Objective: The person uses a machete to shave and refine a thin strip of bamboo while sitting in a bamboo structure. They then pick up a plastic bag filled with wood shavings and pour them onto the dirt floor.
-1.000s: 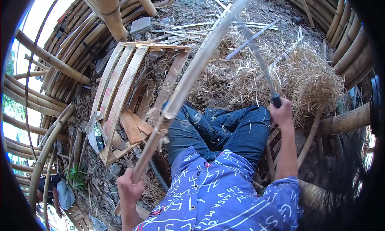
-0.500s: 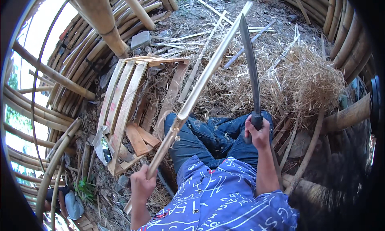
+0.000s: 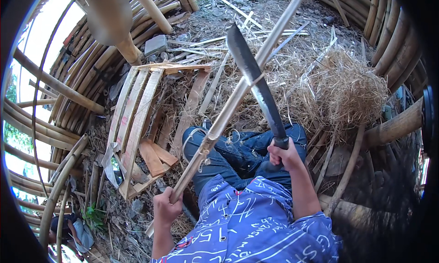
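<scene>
In the head view, the fingers of the left hand (image 3: 167, 208) are clenched round the lower end of a long pale bamboo strip (image 3: 225, 112), which slants up and right across the blue trousers (image 3: 249, 151). The fingers of the right hand (image 3: 287, 156) grasp the dark handle of a machete (image 3: 265, 98); its blade crosses the strip's upper part. Dry straw (image 3: 354, 91) lies beyond the right knee, a slatted wooden crate (image 3: 145, 100) to the left.

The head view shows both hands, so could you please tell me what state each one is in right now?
Left hand: closed, holding the long pale strip.
Right hand: closed, holding the large dark-bladed knife.
</scene>
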`<control>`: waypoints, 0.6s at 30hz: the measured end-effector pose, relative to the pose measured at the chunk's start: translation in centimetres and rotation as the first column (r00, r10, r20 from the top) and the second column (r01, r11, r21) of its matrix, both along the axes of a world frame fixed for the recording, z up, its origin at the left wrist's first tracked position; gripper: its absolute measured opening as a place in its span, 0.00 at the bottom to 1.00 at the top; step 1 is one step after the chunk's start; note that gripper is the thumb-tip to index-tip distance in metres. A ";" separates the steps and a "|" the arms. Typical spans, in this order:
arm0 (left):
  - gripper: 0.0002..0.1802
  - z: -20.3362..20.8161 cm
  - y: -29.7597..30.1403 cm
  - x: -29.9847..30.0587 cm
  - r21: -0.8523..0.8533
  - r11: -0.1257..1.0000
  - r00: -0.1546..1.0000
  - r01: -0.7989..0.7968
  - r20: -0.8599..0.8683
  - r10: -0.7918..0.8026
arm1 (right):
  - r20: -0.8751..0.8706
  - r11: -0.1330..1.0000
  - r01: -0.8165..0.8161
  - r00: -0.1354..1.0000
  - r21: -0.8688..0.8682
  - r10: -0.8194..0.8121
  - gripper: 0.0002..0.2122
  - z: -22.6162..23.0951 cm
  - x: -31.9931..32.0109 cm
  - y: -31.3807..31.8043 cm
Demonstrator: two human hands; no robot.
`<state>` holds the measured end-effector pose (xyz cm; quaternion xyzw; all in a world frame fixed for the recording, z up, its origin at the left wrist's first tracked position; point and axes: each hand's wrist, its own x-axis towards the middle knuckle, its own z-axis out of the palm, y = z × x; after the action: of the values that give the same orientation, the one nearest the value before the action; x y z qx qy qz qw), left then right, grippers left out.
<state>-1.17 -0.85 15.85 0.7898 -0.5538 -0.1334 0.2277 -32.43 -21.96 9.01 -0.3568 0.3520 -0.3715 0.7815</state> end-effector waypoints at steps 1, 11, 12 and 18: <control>0.12 0.1 0.0 0.1 -0.009 1.000 1.000 -0.009 0.009 0.009 | 0.010 0.999 -0.036 0.999 0.024 0.036 0.09 0.4 0.0 0.0; 0.12 0.1 0.2 2.8 -0.098 0.994 0.994 0.038 0.101 -0.028 | 0.155 0.942 -0.307 0.946 0.136 0.286 0.07 1.6 0.8 2.0; 0.12 0.2 0.2 2.9 -0.101 0.995 0.995 0.027 0.096 -0.018 | 0.154 0.936 -0.315 0.944 0.155 0.292 0.07 1.7 0.8 1.9; 0.10 1.8 -1.5 3.2 -0.139 0.984 0.978 0.113 0.192 -0.085 | 0.358 0.917 -0.367 0.886 0.158 0.293 0.07 1.4 1.3 2.2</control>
<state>2.08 -2.40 17.68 0.7509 -0.6196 -0.0290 0.2267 -31.16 -19.77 10.39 -0.2558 0.1902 -0.2451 0.9156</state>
